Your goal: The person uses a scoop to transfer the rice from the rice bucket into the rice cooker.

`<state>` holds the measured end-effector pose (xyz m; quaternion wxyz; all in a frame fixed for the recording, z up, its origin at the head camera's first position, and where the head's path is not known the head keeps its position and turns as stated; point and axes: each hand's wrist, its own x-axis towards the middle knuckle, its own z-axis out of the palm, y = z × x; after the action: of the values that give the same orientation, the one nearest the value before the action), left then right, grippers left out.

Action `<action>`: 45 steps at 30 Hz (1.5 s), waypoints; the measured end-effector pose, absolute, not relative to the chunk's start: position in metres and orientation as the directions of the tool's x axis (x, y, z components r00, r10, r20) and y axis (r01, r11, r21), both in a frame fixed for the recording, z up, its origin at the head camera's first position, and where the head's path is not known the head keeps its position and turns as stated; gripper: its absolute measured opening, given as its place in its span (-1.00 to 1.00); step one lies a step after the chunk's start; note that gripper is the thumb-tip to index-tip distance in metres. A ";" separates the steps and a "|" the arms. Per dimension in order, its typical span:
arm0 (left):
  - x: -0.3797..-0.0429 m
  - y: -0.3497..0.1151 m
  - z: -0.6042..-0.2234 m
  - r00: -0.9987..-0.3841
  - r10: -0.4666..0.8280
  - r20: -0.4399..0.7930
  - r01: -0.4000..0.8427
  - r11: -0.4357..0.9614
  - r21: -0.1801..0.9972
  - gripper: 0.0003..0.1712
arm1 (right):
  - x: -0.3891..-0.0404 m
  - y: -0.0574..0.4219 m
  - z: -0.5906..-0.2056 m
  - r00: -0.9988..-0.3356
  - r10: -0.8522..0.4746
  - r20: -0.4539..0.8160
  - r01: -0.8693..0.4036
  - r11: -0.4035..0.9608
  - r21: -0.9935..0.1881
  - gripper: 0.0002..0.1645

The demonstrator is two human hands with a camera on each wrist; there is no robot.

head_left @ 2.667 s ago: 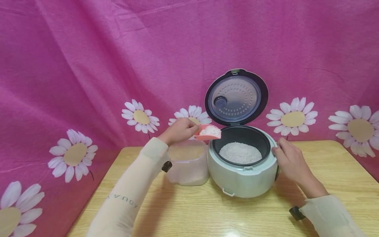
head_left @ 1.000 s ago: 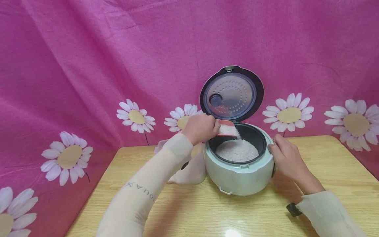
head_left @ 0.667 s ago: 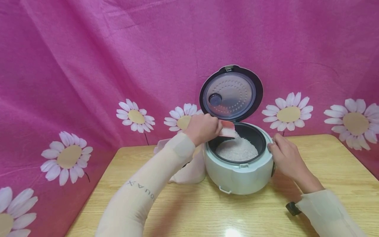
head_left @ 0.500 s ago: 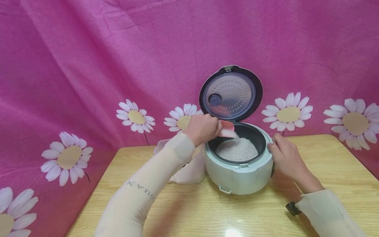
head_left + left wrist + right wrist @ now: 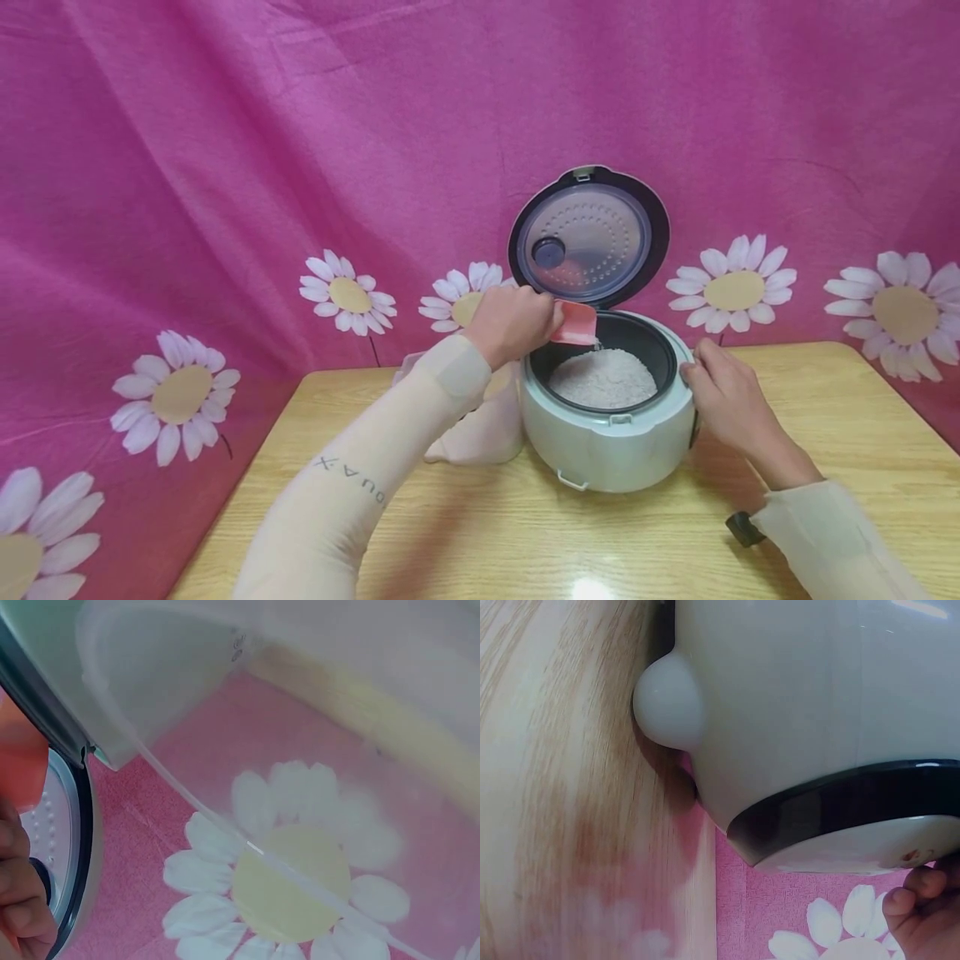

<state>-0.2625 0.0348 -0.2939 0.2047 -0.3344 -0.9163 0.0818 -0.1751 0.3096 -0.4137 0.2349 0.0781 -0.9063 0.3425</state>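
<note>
My left hand (image 5: 513, 325) grips a pinkish-red scoop (image 5: 576, 323) by its handle, tipped over the left rim of the rice cooker (image 5: 611, 454). A few grains drop from its lip; little rice shows inside it. Below, a mound of white rice (image 5: 606, 379) lies in the black inner pot (image 5: 648, 340). My right hand (image 5: 731, 400) holds the cooker's right rim with curled fingers. In the left wrist view, curled fingers (image 5: 22, 892) show beside the scoop (image 5: 21, 754). In the right wrist view, the fingers (image 5: 922, 889) bend against the cooker's side (image 5: 780, 690).
The cooker's lid (image 5: 588, 237) stands raised at the back. A translucent plastic bin (image 5: 483, 429) sits just left of the cooker, partly behind my left forearm. A wooden table (image 5: 525, 542) carries everything, with a flowered pink cloth (image 5: 420, 125) hanging behind.
The left hand has brought the filled scoop right, from above the bin to over the pot, and tipped it. Rice has poured out and the mound has grown. The right hand stays at the rim.
</note>
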 end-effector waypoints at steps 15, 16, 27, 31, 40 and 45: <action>-0.257 0.025 -0.290 -0.603 0.694 0.394 0.561 0.720 -0.409 -0.58 | -0.175 0.310 -0.414 -0.879 0.025 0.476 -0.293 0.758 -0.582 -0.77; -0.257 0.024 -0.290 -0.601 0.695 0.394 0.558 0.718 -0.416 -0.58 | -0.175 0.310 -0.414 -0.880 0.025 0.474 -0.293 0.758 -0.583 -0.77; -0.257 -0.001 -0.285 -0.582 0.690 0.431 0.564 0.724 -0.397 -0.58 | -0.177 0.310 -0.415 -0.868 0.030 0.496 -0.302 0.761 -0.575 -0.77; -0.256 -0.010 -0.282 -0.602 0.683 0.413 0.557 0.731 -0.395 -0.62 | -0.177 0.310 -0.415 -0.872 0.033 0.488 -0.294 0.761 -0.579 -0.78; -0.257 -0.039 -0.284 -0.609 0.657 0.444 0.542 0.754 -0.372 -0.60 | -0.176 0.310 -0.415 -0.874 0.033 0.485 -0.294 0.758 -0.583 -0.78; -0.256 -0.057 -0.286 -0.625 0.628 0.464 0.556 0.775 -0.300 -0.59 | -0.176 0.310 -0.415 -0.875 0.031 0.482 -0.293 0.759 -0.581 -0.77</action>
<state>-0.2564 -0.0571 -0.2861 0.2816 -0.3292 -0.8990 0.0639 -0.1757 0.3098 -0.4151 0.2389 0.0723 -0.9069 0.3395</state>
